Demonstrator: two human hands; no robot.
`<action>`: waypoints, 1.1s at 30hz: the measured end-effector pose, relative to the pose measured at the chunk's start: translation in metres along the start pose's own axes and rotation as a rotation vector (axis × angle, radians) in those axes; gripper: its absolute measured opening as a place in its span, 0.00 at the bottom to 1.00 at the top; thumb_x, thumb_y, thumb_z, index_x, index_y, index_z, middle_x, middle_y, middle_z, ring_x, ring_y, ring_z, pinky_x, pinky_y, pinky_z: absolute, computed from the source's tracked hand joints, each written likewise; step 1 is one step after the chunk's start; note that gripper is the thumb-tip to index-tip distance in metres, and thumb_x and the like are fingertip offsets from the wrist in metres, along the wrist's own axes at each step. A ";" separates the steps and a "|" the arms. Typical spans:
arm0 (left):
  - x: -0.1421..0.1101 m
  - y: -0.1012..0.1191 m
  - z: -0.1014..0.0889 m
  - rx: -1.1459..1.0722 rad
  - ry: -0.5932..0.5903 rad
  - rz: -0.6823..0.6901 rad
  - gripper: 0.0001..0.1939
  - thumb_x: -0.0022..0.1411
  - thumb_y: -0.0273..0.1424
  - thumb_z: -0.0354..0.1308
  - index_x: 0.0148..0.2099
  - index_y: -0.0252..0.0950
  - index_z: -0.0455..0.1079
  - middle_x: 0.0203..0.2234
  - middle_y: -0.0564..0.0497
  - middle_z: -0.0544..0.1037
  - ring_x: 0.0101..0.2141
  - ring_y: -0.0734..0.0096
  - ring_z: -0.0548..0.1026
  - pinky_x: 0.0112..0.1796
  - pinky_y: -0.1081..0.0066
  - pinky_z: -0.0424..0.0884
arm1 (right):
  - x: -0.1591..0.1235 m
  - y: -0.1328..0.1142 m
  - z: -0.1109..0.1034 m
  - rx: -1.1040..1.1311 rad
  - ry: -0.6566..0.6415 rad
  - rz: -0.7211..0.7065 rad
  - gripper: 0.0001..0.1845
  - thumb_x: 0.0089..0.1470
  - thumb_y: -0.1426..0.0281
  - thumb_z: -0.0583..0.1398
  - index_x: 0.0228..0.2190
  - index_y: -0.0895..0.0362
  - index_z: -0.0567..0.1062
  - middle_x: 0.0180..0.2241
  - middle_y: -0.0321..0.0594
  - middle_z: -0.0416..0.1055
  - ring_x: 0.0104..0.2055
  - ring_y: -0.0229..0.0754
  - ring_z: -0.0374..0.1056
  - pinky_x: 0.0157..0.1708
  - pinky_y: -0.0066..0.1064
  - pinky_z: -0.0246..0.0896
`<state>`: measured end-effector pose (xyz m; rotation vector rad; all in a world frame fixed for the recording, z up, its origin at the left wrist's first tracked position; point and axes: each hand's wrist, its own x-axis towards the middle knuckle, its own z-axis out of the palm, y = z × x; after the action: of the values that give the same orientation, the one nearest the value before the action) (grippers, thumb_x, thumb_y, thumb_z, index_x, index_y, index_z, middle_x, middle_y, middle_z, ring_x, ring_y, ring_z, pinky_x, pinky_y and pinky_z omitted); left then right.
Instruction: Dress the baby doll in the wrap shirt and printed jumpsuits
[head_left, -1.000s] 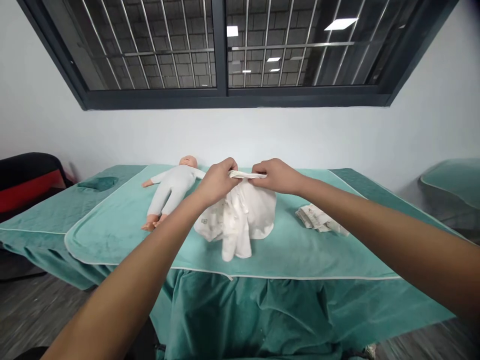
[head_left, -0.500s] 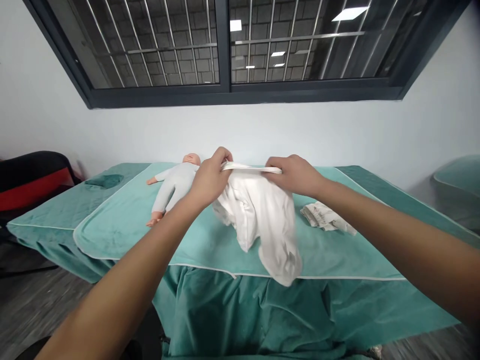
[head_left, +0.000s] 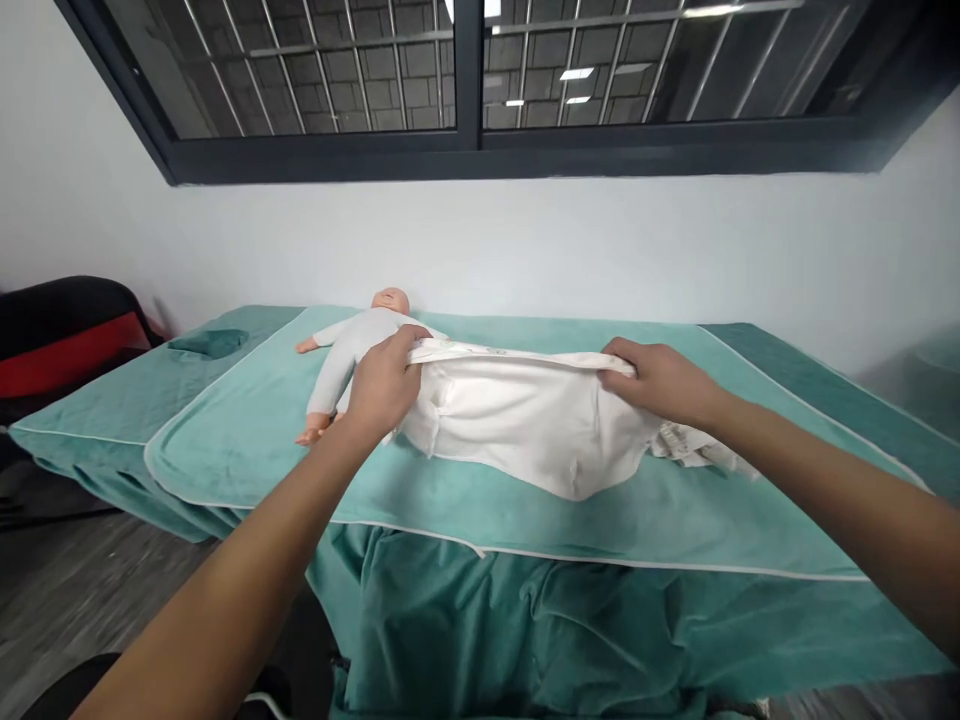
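A white piece of baby clothing (head_left: 525, 420) hangs stretched sideways between my two hands, its top edge pulled nearly straight. My left hand (head_left: 390, 380) is closed on one end of that edge, and my right hand (head_left: 656, 380) pinches the other end. Below the edge the cloth droops over the green mat; its exact cut is hard to make out. Behind my left hand a baby doll (head_left: 356, 340) in a pale suit lies on its back, partly covered by my hand and the cloth. Past my right wrist sits a folded patterned cloth (head_left: 694, 447), half hidden.
A light green mat (head_left: 247, 440) with white piping covers the bed, over a darker green cover (head_left: 97, 400). At the left stands a black and red chair (head_left: 67, 350). Behind the bed is a white wall with a barred window (head_left: 465, 160).
My hands have moved well apart, spreading the white garment from a hanging bunch into a wide sheet. The garment swung in between. The view has tilted down slightly.
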<state>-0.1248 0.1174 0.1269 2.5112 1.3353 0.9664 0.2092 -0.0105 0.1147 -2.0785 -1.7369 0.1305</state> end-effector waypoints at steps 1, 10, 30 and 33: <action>0.000 -0.002 -0.001 0.056 -0.001 -0.023 0.18 0.62 0.29 0.47 0.53 0.42 0.68 0.43 0.48 0.80 0.44 0.54 0.76 0.43 0.61 0.70 | 0.000 0.003 -0.002 -0.036 0.005 0.026 0.13 0.53 0.61 0.56 0.38 0.52 0.74 0.32 0.39 0.75 0.34 0.47 0.69 0.31 0.32 0.58; 0.046 -0.023 0.057 0.396 -0.177 -0.103 0.15 0.68 0.35 0.45 0.51 0.38 0.67 0.39 0.42 0.79 0.41 0.51 0.77 0.40 0.60 0.70 | 0.069 0.025 0.013 -0.076 -0.277 0.157 0.17 0.58 0.62 0.54 0.41 0.57 0.77 0.44 0.50 0.76 0.42 0.51 0.71 0.37 0.37 0.61; 0.073 -0.028 0.232 0.210 -0.179 -0.161 0.29 0.70 0.33 0.40 0.71 0.34 0.49 0.70 0.40 0.53 0.68 0.51 0.51 0.62 0.47 0.57 | 0.134 0.003 0.217 -0.237 0.190 0.076 0.32 0.64 0.65 0.47 0.64 0.71 0.55 0.67 0.63 0.51 0.68 0.61 0.48 0.65 0.50 0.45; 0.067 -0.035 0.241 0.225 -0.211 -0.136 0.29 0.71 0.34 0.37 0.71 0.35 0.50 0.70 0.41 0.54 0.67 0.49 0.53 0.60 0.45 0.58 | 0.137 0.013 0.223 -0.203 0.178 0.059 0.34 0.64 0.62 0.46 0.65 0.71 0.53 0.66 0.64 0.52 0.68 0.62 0.49 0.65 0.52 0.45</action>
<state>0.0211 0.2321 -0.0442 2.5497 1.5979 0.5331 0.1753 0.1771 -0.0646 -2.2093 -1.6403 -0.2160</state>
